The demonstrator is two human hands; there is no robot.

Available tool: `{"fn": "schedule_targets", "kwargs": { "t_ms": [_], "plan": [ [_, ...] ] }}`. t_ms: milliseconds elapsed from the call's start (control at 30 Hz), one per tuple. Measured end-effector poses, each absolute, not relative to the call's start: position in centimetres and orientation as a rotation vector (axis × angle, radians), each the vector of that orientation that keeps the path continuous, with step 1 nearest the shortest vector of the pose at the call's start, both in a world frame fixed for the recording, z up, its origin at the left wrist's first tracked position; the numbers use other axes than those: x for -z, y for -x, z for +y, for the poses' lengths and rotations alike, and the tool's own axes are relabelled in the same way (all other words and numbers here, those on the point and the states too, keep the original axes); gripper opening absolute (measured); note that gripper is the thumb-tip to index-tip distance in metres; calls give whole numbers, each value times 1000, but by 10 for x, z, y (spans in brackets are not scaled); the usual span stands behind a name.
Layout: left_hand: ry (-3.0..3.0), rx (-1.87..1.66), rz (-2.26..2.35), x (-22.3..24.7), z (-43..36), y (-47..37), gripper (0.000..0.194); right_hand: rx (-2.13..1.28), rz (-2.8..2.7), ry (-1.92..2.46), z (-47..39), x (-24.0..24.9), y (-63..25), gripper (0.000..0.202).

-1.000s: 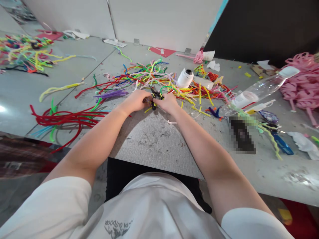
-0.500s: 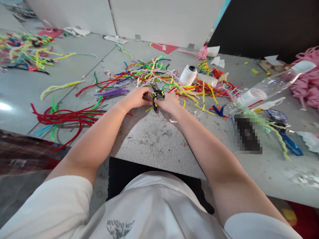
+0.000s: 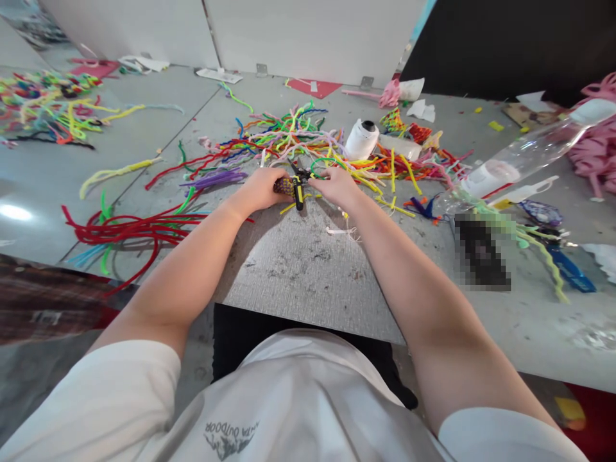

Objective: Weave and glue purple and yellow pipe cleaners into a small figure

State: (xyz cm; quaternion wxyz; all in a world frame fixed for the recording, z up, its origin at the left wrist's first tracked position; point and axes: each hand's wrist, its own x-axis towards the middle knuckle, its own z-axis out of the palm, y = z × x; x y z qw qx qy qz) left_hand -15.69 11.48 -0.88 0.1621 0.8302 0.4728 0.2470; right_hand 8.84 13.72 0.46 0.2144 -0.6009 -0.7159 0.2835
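Observation:
My left hand (image 3: pixel 264 187) is curled round a small dark woven piece with purple and yellow specks (image 3: pixel 283 186). Right beside it stand black-and-yellow wire cutters (image 3: pixel 299 194), jaws pointing away from me; whether the left fingers also touch them is unclear. My right hand (image 3: pixel 338 186) has its fingertips drawn together just right of the cutters, and what they pinch is too small to make out. A green curved pipe cleaner (image 3: pixel 318 165) arcs past its fingers. Short yellow pieces (image 3: pixel 293 206) lie beneath the hands.
Beyond the hands spreads a heap of coloured pipe cleaners (image 3: pixel 293 138), with a white thread spool (image 3: pixel 362 140) at its right. Red stems (image 3: pixel 129 224) lie left. A clear plastic bottle (image 3: pixel 534 154) and a pixelated dark object (image 3: pixel 481 253) are on the right.
My right hand has shifted slightly up and right, off the cutters' handle, which now shows more fully. The left hand keeps its hold on the woven piece. The view has turned a little.

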Motion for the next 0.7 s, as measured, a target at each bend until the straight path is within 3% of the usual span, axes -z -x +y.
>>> {"fn": "schedule_targets", "kwargs": {
  "t_ms": [267, 500, 600, 700],
  "plan": [
    [-2412, -759, 1453, 11, 113, 150, 38, -751, -2097, 1633, 132, -12, -92, 42],
    [-2406, -769, 1443, 8, 112, 153, 46, -579, -2356, 1390, 128, -25, -97, 12],
    [-2395, -780, 1435, 6, 112, 157, 52, -550, -2467, 1239, 125, -29, -96, 19],
    [-2396, -775, 1418, 6, 113, 160, 44, -541, -2552, 1132, 120, -27, -91, 28]
  ]
}}
